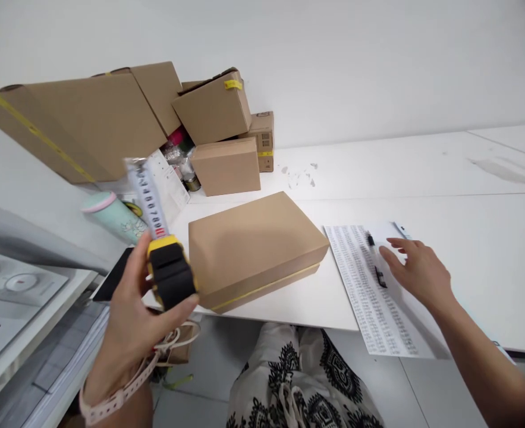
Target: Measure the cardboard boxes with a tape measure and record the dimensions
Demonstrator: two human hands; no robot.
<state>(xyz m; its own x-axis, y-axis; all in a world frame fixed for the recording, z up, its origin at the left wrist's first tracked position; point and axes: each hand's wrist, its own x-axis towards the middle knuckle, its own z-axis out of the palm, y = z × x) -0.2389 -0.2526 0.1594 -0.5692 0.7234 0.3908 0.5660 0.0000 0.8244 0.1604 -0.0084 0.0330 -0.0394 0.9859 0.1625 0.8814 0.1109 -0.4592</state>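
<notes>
My left hand (131, 312) is closed round a yellow and black tape measure (172, 270), whose white blade sticks out a short way upward. Just right of it, a closed brown cardboard box (257, 238) lies flat on the white table, with a yellow tape strip along its front side. My right hand (416, 270) hovers at the right with fingers apart and nothing in it. Below its fingertips a black-and-clear pen (375, 261) rests on a printed sheet (355, 285) covered in rows of small text. The sheet's lower end hangs over the table's front edge.
Several cardboard boxes (224, 166) are stacked at the back left against the wall. A mint-green bottle (115, 217) with a pink rim lies tilted beside them. At far left stands a white appliance with knobs (21, 282). The white table (489, 238) stretches to the right.
</notes>
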